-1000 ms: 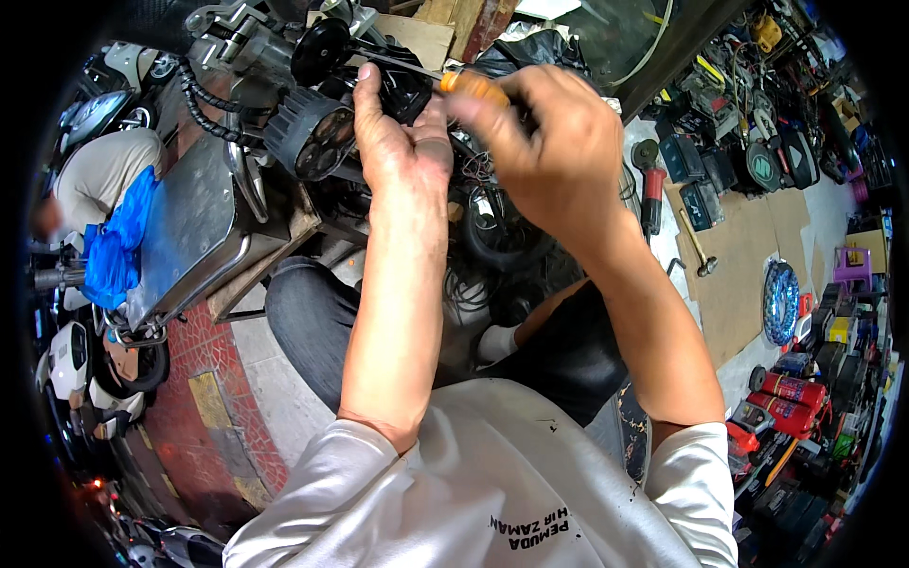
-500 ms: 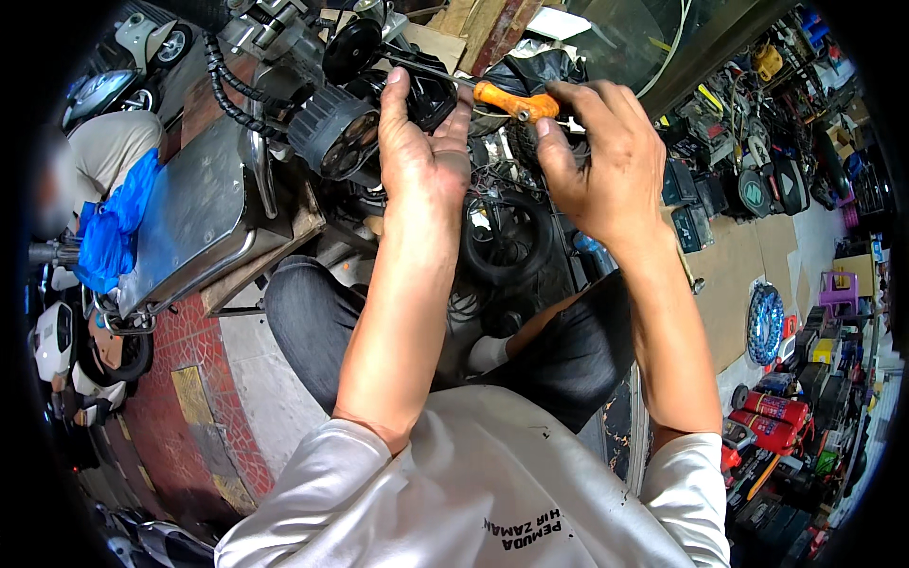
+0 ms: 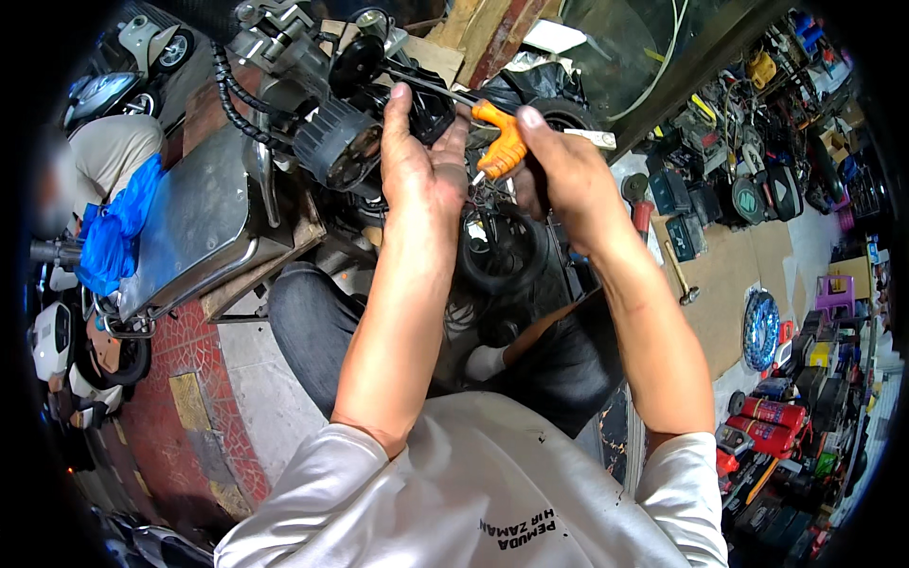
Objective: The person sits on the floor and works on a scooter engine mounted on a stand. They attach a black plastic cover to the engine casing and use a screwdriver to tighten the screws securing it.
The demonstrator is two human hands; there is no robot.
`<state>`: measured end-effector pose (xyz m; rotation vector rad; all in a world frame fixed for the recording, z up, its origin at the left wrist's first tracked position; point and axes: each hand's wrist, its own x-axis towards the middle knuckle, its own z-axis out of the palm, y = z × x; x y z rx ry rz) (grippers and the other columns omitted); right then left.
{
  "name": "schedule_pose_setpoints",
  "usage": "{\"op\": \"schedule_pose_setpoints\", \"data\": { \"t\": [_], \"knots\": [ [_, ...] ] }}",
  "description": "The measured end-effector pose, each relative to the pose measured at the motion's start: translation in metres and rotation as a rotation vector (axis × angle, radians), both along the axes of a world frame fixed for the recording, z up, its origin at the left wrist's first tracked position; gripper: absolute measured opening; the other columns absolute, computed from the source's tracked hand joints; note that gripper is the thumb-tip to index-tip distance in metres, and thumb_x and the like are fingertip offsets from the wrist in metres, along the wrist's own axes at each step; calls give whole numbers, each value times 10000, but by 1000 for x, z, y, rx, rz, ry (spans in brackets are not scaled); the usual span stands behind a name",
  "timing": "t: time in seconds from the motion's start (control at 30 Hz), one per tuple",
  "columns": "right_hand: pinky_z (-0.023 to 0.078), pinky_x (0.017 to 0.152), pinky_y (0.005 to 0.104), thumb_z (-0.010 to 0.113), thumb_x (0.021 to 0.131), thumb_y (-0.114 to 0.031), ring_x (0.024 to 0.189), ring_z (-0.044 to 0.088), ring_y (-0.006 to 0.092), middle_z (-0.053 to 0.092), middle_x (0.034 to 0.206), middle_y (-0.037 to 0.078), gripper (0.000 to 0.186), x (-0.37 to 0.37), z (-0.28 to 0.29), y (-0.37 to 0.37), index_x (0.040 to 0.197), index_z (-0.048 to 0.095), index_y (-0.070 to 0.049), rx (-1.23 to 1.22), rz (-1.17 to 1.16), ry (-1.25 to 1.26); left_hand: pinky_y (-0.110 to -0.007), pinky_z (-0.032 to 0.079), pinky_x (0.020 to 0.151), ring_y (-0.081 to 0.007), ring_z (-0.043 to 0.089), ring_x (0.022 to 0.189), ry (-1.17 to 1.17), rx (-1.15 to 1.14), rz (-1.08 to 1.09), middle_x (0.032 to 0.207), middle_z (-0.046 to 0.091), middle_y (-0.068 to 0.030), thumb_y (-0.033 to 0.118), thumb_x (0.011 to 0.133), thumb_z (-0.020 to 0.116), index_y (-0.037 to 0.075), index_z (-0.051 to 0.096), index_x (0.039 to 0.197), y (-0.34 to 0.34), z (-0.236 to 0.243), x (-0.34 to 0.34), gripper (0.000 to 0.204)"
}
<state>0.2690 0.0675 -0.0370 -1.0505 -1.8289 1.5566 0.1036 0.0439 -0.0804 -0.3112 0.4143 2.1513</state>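
An orange T-handle screwdriver (image 3: 502, 151) with a long metal shaft lies across the space between my hands. My right hand (image 3: 573, 180) holds its handle, thumb on the upper end and fingers curled underneath. The shaft runs left over my left hand towards a round black part (image 3: 357, 64); I cannot make out what its tip touches. Palm up, my left hand (image 3: 421, 161) cups a black part (image 3: 431, 109) between thumb and fingers, just below the shaft. To its left sits a ribbed grey cylindrical motor housing (image 3: 327, 142).
A metal-topped bench (image 3: 204, 213) with a blue plastic bag (image 3: 118, 227) stands left, near another person crouching (image 3: 114, 156). A black tyre (image 3: 504, 244) lies below my hands. To the right are a hammer (image 3: 684, 279), black batteries (image 3: 684, 237) and red canisters (image 3: 772, 426).
The orange handle has turned, its crossbar swinging down to the left. My right hand has rolled and moved lower with it; the left hand stays nearly in place.
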Motion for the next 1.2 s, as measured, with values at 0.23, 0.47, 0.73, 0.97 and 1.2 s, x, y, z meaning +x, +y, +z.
{"op": "schedule_pose_setpoints", "data": {
  "t": [0.23, 0.47, 0.73, 0.97, 1.2],
  "knots": [
    [555, 774, 440, 896, 746, -247, 995, 660, 337, 681, 1124, 114, 537, 5, 19, -15, 1203, 698, -45, 1429, -22, -255, -548, 585, 1063, -309, 697, 1105, -2, -12, 6, 1143, 718, -108, 208, 939, 830, 37, 645, 1224, 1, -3, -1, 380],
    [456, 584, 449, 586, 1060, -506, 600, 603, 282, 546, 616, 109, 562, -20, 23, 9, 777, 600, -21, 513, -194, -109, -452, 612, 937, -304, 682, 1054, 51, 42, 14, 1177, 696, -105, 245, 927, 852, 39, 634, 1272, -1, -6, 3, 458],
    [507, 624, 322, 603, 1080, -407, 661, 643, 169, 694, 771, 114, 443, -5, 16, 9, 1125, 684, 26, 315, -319, -76, -489, 586, 1041, -312, 699, 1108, 19, 109, -29, 1197, 719, -121, 179, 955, 812, 51, 626, 1271, -5, -5, 0, 389],
    [535, 760, 460, 817, 882, -244, 848, 663, 372, 684, 957, 149, 294, -7, 31, -3, 1048, 699, -30, 1430, -128, -350, -463, 567, 1066, -296, 689, 1093, 36, 42, -60, 1158, 714, -126, 234, 965, 806, 25, 627, 1247, -11, -2, -2, 394],
    [439, 528, 287, 455, 1125, -518, 519, 575, 156, 656, 656, 78, 625, -32, 17, -16, 832, 684, -16, -158, -170, 128, -462, 575, 1055, -305, 683, 1082, 17, 52, -70, 1140, 710, -131, 233, 953, 820, 11, 638, 1216, -5, -7, -1, 389]
  ]
}}
